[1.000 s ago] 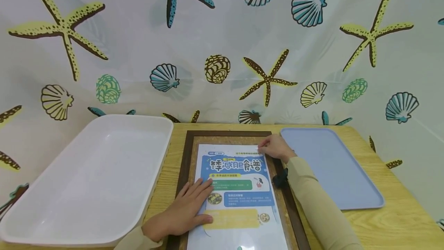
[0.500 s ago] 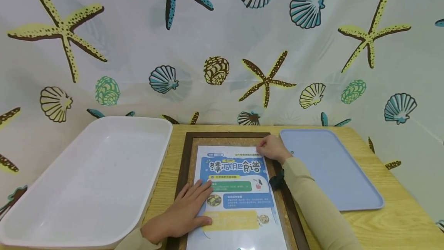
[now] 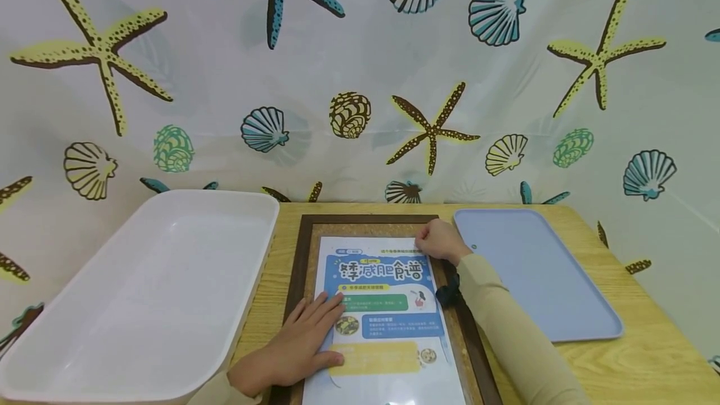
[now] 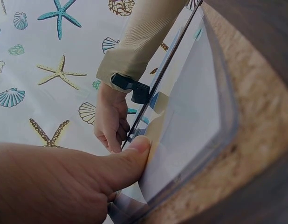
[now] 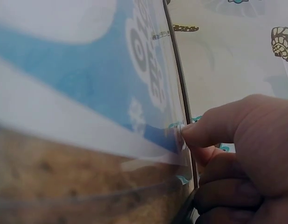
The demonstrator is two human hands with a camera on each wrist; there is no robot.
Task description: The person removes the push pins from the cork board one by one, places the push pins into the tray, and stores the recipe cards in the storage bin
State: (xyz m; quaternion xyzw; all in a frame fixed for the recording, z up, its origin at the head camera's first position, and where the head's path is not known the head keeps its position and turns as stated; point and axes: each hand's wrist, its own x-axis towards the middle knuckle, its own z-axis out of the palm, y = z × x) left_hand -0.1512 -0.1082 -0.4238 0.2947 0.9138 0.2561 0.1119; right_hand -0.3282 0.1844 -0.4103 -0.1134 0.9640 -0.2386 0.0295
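Note:
A printed poster [image 3: 382,355] under a clear glossy sheet lies on a cork board [image 3: 365,229] with a dark brown frame [image 3: 371,217]. My left hand [image 3: 300,342] rests on the poster's left side, fingers spread; its thumb [image 4: 130,161] shows on the sheet in the left wrist view. My right hand [image 3: 442,240] is at the poster's top right corner. There, thumb and forefinger pinch a small white pushpin [image 5: 182,134] against the sheet, mostly hidden by the fingertips. A teal pin [image 4: 198,34] shows at the poster's near end.
On the left stands a large white tray [image 3: 169,280]. A flat light-blue tray [image 3: 534,274] lies to the right, partly behind my right sleeve, with a small green speck [image 3: 474,247] near its left edge. Behind the wooden table [image 3: 647,355] hangs a curtain [image 3: 360,49] printed with starfish and shells.
The right fingertips stay at the same corner; the hand has turned slightly, and the white bit visible at the fingertips earlier is now covered in the head view. My left hand has not moved.

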